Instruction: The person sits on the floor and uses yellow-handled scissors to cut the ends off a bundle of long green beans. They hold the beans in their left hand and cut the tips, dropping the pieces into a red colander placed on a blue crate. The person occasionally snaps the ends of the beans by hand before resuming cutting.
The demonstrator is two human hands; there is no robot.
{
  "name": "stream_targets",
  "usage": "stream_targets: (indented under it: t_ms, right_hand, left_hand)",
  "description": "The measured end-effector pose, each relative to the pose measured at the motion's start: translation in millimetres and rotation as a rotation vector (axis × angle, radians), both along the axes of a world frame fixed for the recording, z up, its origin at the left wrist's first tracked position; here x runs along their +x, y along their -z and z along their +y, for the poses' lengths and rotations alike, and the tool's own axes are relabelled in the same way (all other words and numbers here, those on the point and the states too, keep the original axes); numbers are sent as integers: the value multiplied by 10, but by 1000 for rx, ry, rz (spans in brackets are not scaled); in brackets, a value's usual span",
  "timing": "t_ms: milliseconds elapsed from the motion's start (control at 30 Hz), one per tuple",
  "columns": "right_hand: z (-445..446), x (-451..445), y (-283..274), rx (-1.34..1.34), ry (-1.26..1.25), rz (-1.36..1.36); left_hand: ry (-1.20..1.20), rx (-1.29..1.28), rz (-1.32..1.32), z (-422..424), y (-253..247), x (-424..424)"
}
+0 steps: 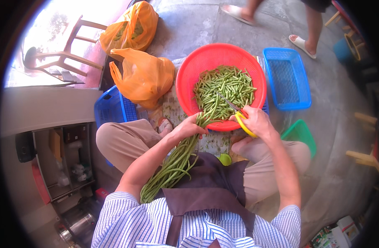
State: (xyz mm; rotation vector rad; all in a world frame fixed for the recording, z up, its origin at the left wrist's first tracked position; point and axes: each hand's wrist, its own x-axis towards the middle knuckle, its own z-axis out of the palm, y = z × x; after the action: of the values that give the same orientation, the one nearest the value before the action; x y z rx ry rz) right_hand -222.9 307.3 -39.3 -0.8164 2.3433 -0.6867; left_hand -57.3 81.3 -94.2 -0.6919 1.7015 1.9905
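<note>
A bundle of long green beans (174,167) lies across my lap, and my left hand (190,126) grips it near one end. The bean tips poke out past my fingers over the rim of a red plastic colander (188,74). In my right hand (258,121) is a pair of scissors (245,125) with yellow and red handles. Their blades reach over the colander, close to the bean tips; whether they are parted is hard to tell. Many short cut bean pieces (225,88) fill the colander's bottom.
Two orange plastic bags (146,79) sit at the far left above a blue basket (110,107). Right of the colander lies a blue plastic basket (288,80), with a green container (301,136) by my right knee. Another person's legs (312,31) show at the top right.
</note>
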Motion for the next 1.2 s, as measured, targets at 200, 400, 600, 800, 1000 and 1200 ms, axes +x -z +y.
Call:
stream_targets:
  t_ms: [200,400,600,800,1000,1200]
  right_hand:
    - [195,66,111,-172,65,-260]
    - [279,59,216,-129,18,-503]
    - [296,179,216,-39,-222,-728]
    - [7,330,352,-200,-196,-591]
    - [-81,258,357,-144,-40,-456]
    - [-155,111,296,-69,-104,-207]
  left_hand:
    - [-117,169,-135,-95,-474,-108]
    - [-220,132,-130,-41,-531,-82]
    - [-351,167,-70,-105,-432,-22]
    - [-316,228,-76,-63,-576,-88]
    - [-268,142,-136,-65,-440,-121]
    - [-24,-114,-57,7,-237,-205]
